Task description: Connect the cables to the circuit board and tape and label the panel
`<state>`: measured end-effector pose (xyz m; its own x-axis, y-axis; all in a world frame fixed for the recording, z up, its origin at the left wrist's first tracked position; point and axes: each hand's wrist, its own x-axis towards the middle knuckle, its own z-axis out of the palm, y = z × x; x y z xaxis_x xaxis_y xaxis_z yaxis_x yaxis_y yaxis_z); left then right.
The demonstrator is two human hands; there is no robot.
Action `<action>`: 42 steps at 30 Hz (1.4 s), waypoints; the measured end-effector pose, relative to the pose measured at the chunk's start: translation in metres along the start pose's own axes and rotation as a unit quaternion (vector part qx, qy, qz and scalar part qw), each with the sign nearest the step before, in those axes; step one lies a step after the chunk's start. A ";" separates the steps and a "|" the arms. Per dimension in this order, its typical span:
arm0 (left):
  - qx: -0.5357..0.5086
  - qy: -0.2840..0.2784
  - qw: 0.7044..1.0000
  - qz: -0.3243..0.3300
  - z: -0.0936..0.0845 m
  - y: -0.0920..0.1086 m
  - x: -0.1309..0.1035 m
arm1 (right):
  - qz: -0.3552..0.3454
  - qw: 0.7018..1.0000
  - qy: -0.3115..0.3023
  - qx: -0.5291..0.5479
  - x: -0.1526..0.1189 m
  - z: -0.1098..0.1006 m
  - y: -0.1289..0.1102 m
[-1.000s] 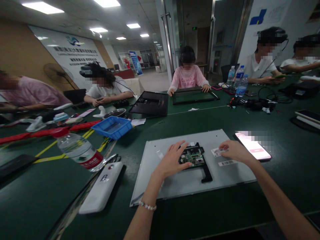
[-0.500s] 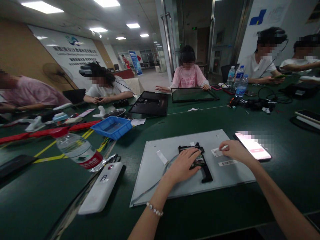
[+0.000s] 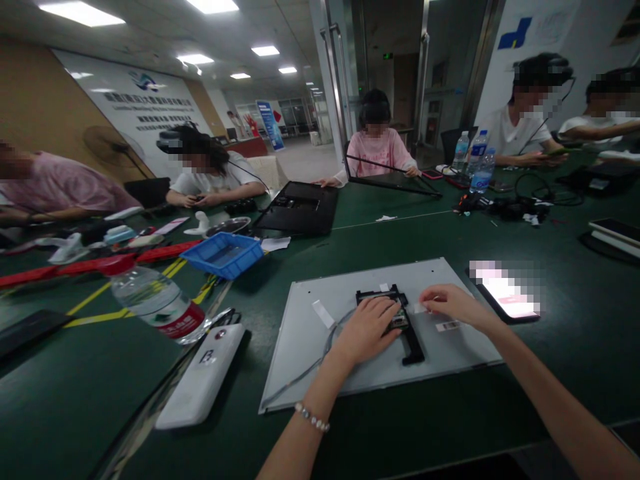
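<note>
Silver-grey and thin, a flat panel (image 3: 295, 333) lies on the green tabletop (image 3: 380, 427), near its front edge. Midway along the panel, nearer its far edge, sits a circuit board (image 3: 399, 322) in a black bracket (image 3: 413, 350). The left hand (image 3: 369, 327) rests spread over the board, closed around nothing. Toward the panel's right edge, the right hand (image 3: 451, 305) has thumb and fingertips drawn together; a pale scrap (image 3: 419, 309) shows at the tips, but whether they pinch it cannot be told. Compared with half a second ago, this hand sits farther left, beside the bracket, while the left stays put. Both hands now seem gathered around the board, one steadying, the other busy at its right side. A barcode label (image 3: 447, 326), partly covered, lies nearer the panel's front edge.
</note>
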<state>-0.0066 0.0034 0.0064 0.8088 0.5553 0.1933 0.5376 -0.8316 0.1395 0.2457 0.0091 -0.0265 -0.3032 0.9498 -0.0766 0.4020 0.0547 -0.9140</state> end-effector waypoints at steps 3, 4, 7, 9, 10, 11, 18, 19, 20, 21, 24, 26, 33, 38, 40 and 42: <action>0.015 0.000 1.000 0.004 0.002 0.002 0.002 | -0.005 0.999 -0.031 0.019 0.001 0.009 -0.004; 0.019 0.000 1.000 0.006 0.002 0.004 0.002 | -0.009 0.999 -0.034 0.020 0.001 0.012 -0.004; 0.028 0.001 0.999 0.015 0.003 0.008 0.003 | -0.016 0.999 -0.026 0.019 0.003 0.017 -0.002; 0.037 0.001 0.999 0.020 0.003 0.011 0.003 | -0.007 1.000 -0.019 0.016 0.004 0.018 0.000; 0.041 0.001 0.999 0.021 0.003 0.013 0.004 | 0.000 1.000 -0.017 0.014 0.004 0.019 0.000; 0.046 0.001 0.999 0.021 0.003 0.015 0.004 | 0.007 1.000 -0.015 0.011 0.004 0.019 0.001; 0.053 0.001 0.999 0.007 0.007 0.019 0.006 | -0.014 1.000 0.005 -0.004 0.004 0.024 0.001; 0.051 0.001 0.999 0.007 0.007 0.019 0.006 | -0.023 1.000 0.001 -0.007 0.003 0.025 -0.001; 0.050 0.000 0.999 0.007 0.007 0.018 0.006 | -0.031 0.999 -0.004 -0.013 0.002 0.025 -0.003; 0.048 0.000 0.999 0.008 0.006 0.018 0.006 | -0.037 0.999 -0.006 -0.025 0.001 0.025 -0.005; 0.045 -0.001 0.999 0.008 0.006 0.018 0.005 | -0.043 0.996 0.010 -0.080 -0.001 0.026 -0.010; 0.043 0.000 0.999 0.006 0.005 0.019 0.005 | -0.045 0.992 0.026 -0.111 -0.002 0.026 -0.012; 0.040 -0.007 0.999 0.007 0.004 0.020 0.006 | -0.047 0.991 0.018 -0.124 -0.004 0.023 -0.012; 0.037 -0.003 0.999 0.006 0.005 0.019 0.005 | -0.050 0.989 -0.002 -0.138 -0.005 0.020 -0.012; 0.035 -0.001 0.999 0.006 0.005 0.019 0.005 | -0.047 0.988 0.009 -0.145 -0.005 0.021 -0.011; 0.033 -0.001 0.999 0.008 0.006 0.019 0.005 | -0.044 0.988 0.016 -0.146 -0.004 0.023 -0.011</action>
<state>0.0088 -0.0096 0.0043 0.8176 0.5425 0.1931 0.5395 -0.8389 0.0722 0.2226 -0.0023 -0.0251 -0.3227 0.9464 0.0145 0.6092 0.2194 -0.7621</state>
